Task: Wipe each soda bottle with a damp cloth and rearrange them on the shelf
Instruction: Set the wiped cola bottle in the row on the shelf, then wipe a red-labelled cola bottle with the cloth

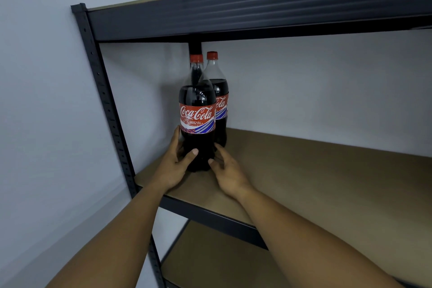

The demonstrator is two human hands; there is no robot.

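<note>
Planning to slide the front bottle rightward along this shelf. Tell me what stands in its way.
Nothing visible does. The shelf board right of the front bottle is bare. The second bottle stands behind it, slightly right, off a straight sideways path. The left hand and right hand hold its base.

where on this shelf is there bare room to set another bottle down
The shelf board is bare right of the rear bottle, from the back wall to the front rail. The lower board also shows bare. Crowded: the left corner by the post, where the front bottle, left hand and right hand bunch together.
</note>
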